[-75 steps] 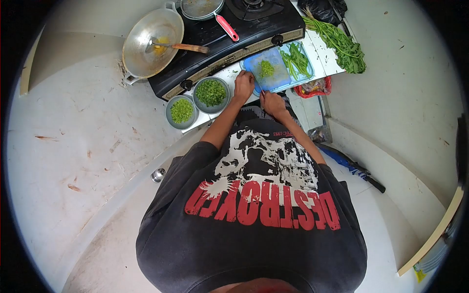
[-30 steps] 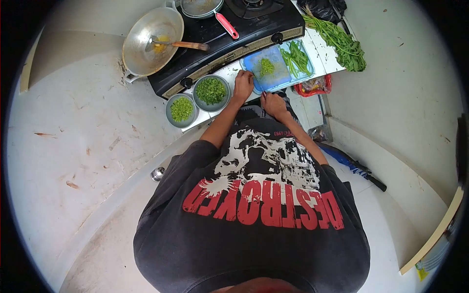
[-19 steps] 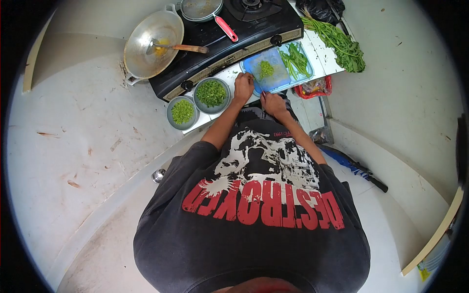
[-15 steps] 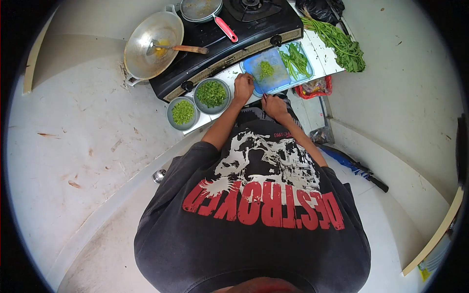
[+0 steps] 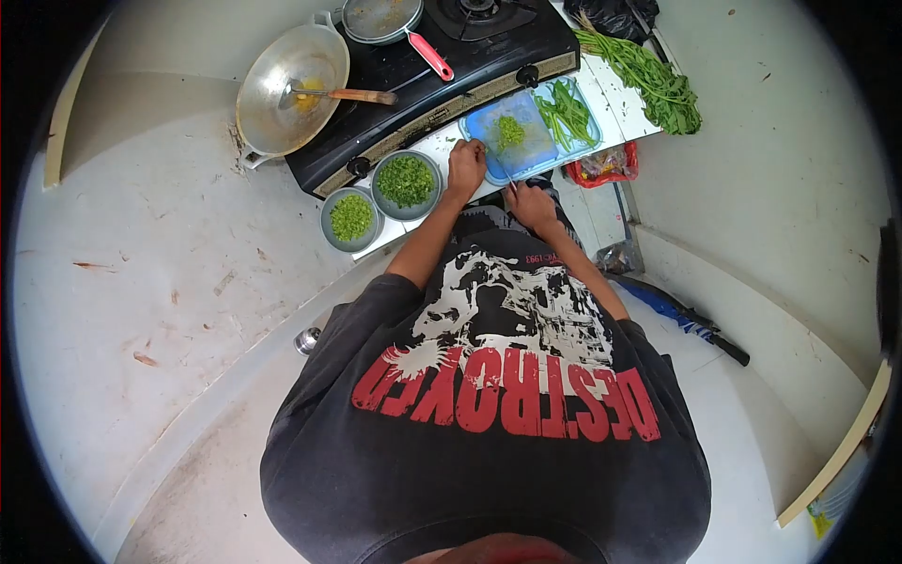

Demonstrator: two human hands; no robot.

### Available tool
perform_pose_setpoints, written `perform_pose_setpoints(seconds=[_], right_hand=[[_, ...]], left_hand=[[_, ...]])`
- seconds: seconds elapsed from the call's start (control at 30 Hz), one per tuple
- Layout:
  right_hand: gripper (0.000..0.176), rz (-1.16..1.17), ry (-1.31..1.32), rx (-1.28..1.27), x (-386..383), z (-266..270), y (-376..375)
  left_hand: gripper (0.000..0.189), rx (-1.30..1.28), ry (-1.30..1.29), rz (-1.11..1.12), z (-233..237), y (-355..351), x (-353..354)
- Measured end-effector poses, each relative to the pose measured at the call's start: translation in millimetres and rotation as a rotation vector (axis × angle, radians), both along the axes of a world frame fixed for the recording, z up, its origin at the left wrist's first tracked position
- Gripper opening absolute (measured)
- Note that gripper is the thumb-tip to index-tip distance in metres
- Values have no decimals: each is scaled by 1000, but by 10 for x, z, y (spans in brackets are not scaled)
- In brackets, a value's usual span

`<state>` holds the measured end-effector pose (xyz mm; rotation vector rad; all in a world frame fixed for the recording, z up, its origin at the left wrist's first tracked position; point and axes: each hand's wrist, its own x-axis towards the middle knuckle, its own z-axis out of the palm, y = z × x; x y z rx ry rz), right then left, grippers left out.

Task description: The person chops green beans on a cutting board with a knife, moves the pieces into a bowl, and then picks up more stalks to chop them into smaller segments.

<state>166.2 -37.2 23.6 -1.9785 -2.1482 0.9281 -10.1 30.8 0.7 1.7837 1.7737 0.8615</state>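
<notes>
My right hand (image 5: 532, 205) is closed on the handle of a knife (image 5: 509, 177), whose blade points onto the blue cutting board (image 5: 536, 150). At the board's left edge my left hand (image 5: 467, 167) is closed, with its fingertips pressed on something too small to make out. Chopped green pieces (image 5: 510, 133) lie in a small heap on the board. Long green beans or stems (image 5: 567, 115) rest in the light blue tray (image 5: 594, 141) under and beside the board. Left of my left hand stand two grey bowls of chopped greens, a larger one (image 5: 436, 195) and a smaller one (image 5: 326, 228).
Behind the board is a black stove (image 5: 395, 70) with a wok (image 5: 268, 89), a spatula (image 5: 362, 95) and a red-handled pan (image 5: 430, 54). Leafy greens (image 5: 658, 89) lie at the right end of the counter, above a red bag (image 5: 606, 171). A blue umbrella (image 5: 672, 315) is on the floor.
The knife's blade shows more clearly and sits at a slightly different angle. Both hands are in nearly the same place; the whole view has shifted very slightly.
</notes>
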Motion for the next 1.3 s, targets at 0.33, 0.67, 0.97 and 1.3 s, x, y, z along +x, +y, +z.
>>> perform_pose_setpoints(seconds=[0.33, 0.67, 0.97, 1.3], right_hand=[[48, 10, 68, -54, -70, 70, 23], [46, 21, 40, -23, -201, -60, 185], [44, 33, -45, -26, -95, 65, 25], [47, -17, 7, -9, -148, 61, 35]], left_hand=[[11, -26, 9, 2, -38, -13, -2], [9, -25, -50, 5, -21, -6, -15], [10, -38, -93, 4, -80, 0, -40], [9, -63, -93, 30, -18, -6, -22]])
